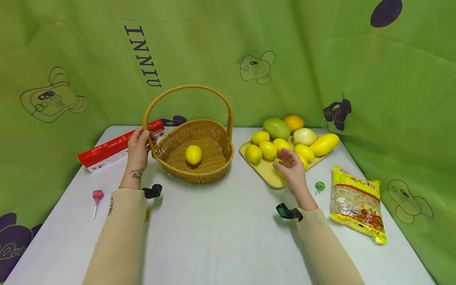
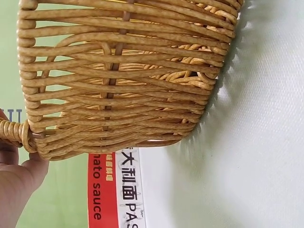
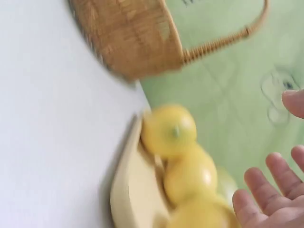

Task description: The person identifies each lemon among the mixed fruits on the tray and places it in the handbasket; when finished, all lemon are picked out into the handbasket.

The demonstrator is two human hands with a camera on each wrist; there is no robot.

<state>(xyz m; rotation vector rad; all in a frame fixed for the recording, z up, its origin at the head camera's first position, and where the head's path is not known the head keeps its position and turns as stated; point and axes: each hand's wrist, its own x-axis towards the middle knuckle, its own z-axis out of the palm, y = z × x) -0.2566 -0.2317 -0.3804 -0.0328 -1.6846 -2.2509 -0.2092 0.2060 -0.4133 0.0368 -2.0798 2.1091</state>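
My left hand [image 1: 137, 148] grips the wicker basket [image 1: 199, 176] at the foot of its tall arched handle, on the left side. Inside the basket lies one lemon [image 1: 194, 154]. Over the front right of a yellow tray [image 1: 265, 174], my right hand [image 1: 293, 170] has its fingers extended and apart, with nothing held. Several lemons [image 1: 268, 150] sit on that tray, some partly hidden behind the hand. In the right wrist view, the tray's lemons [image 3: 169, 131] show beside the spread fingers [image 3: 259, 183].
Behind the lemons are a green mango [image 1: 276, 128], an orange fruit [image 1: 293, 123], a pale round fruit [image 1: 304, 136] and a long yellow fruit [image 1: 324, 145]. A pasta bag [image 1: 358, 204] and green lollipop [image 1: 320, 187] lie right; a red pasta box [image 1: 117, 147] and pink lollipop [image 1: 97, 196] left.
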